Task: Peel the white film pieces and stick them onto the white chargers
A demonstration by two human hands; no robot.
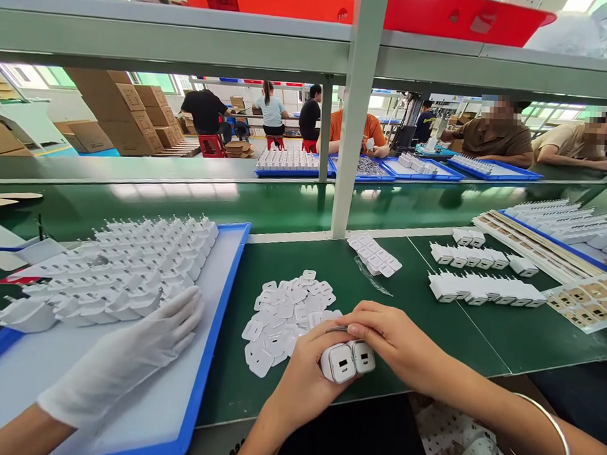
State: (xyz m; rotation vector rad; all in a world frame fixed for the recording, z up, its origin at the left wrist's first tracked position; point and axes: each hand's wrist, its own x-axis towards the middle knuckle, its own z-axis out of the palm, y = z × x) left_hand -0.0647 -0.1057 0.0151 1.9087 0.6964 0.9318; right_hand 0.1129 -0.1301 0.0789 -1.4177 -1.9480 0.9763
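Note:
Two white charger blocks (341, 363) sit side by side in my left hand (311, 360), their faces with dark port slots turned toward me. My right hand (396, 337) is closed over their upper right side, and its fingertips meet those of my left hand. Something thin and grey shows between the fingers, too small to make out. Just beyond my left hand lies a loose pile of thin white rounded plates (280, 314) with small slots. A sheet of similar white pieces (375, 254) lies farther back, beside a crumpled clear strip (372, 278).
Another person's white-gloved hand (134, 351) reaches over a blue-rimmed tray (225, 284) beside rows of white chargers (133, 268). More charger rows (485, 289) stand at right, near a brown-and-white sheet (587, 300). A metal post (357, 116) rises ahead; people sit beyond.

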